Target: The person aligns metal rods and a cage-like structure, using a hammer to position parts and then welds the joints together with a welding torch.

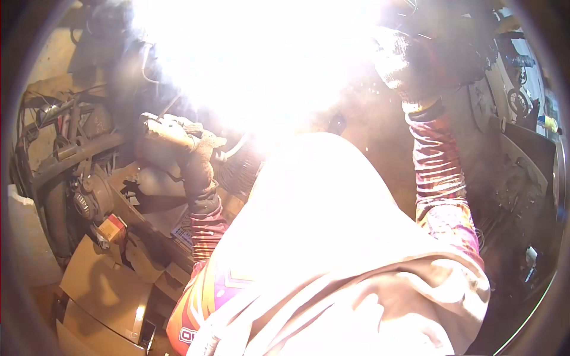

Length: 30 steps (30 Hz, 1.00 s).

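A blinding white glare fills the top middle and hides whatever lies there. My left hand [193,139], in a pale work glove, is left of the glare with its fingers curled closed. What they grip is not clear; a thin rod [172,104] slants up from near the fingers toward the light. My right hand [401,68], also gloved, reaches up at the glare's right edge. Its fingers are washed out or in dark shadow, so their hold cannot be made out. A pale, overexposed cloth [332,237] covers much of the lower middle, between my patterned sleeves.
Cardboard boxes [107,291] stand at lower left, with a small orange-and-red box [111,228] above them. Dusty metal machine parts [92,193] crowd the left side. A pale container [157,181] sits below my left hand. Dark panels [522,154] and clutter line the right.
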Motion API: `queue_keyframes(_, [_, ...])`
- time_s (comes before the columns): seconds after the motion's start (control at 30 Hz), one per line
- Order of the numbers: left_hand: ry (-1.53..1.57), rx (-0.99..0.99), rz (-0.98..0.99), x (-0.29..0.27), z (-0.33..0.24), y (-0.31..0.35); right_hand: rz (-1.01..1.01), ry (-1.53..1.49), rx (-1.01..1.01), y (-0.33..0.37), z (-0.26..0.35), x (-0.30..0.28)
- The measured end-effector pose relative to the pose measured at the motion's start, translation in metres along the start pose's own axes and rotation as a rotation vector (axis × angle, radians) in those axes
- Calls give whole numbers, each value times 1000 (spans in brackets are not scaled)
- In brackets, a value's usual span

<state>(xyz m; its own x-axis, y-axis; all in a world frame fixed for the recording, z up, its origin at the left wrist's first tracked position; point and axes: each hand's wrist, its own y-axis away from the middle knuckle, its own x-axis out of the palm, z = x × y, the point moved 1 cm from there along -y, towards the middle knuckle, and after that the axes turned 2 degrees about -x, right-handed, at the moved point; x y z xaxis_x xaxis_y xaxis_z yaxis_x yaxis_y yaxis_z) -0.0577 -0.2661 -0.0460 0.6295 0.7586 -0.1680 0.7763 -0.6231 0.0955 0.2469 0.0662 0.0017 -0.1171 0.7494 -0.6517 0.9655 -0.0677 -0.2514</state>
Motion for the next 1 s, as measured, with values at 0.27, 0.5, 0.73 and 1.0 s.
queue_keyframes(0.27, [5, -8, -7, -3, -2, 3, -282, -2271, 1090, -4, 4, 2])
queue_keyframes(0.5, [2, -25, 6, 0, -1, 4, -259, -2149, 1018, -7, 12, 5])
queue_keyframes(0.73, [-64, -12, 32, 3, -6, 4, -212, -1516, 641, 2, 12, 13])
queue_keyframes(1.0, [-217, -33, 81, 12, 1, 2, -64, -886, 461, -22, -4, -20])
